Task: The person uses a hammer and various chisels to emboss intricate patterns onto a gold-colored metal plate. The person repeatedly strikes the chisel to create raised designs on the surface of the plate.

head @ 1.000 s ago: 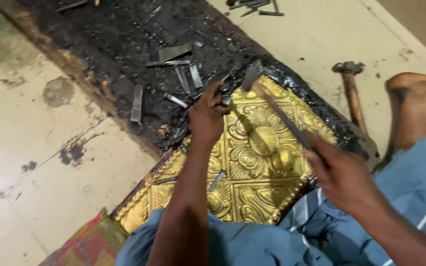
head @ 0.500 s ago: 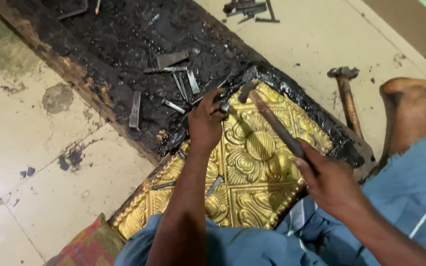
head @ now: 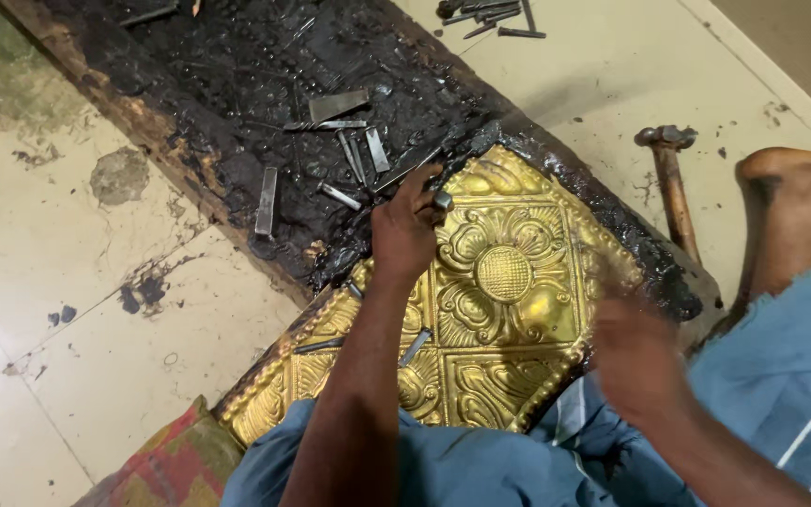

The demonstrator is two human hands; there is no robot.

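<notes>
Left hand (head: 405,230) is pinched shut around a short grey steel punch (head: 442,200), tip set on the embossed gold-coloured square metal panel (head: 481,319) near its upper-left border, just beside the central flower relief (head: 504,274); punch looks roughly upright, exact tilt not readable.
Right hand (head: 635,361) is heavily motion-blurred at the panel's lower-right edge; whether it is closed on anything I cannot tell; no tool is resolvable in the blur.
Panel is bedded in the black pitch-covered wooden board (head: 237,113), lying across the person's lap end of it; loose steel chisels (head: 354,150) are scattered on the pitch above, two more lie on the panel itself (head: 415,345); a wooden-handled hammer (head: 673,183) lies on the pale tiled floor (head: 68,282) to the right, apart from both hands.

Risks, as I judge them:
- a fast right-hand swing toward the punch head lands close to the left-hand fingers; an off-centre hit would catch the knuckles
- punch tilted or slipping on the smooth relief would skid and score the gold surface
- too heavy a blow could pierce the thin sheet where the pitch backing is uneven
- loose chisels on the panel could jump under vibration and dent the raised work
</notes>
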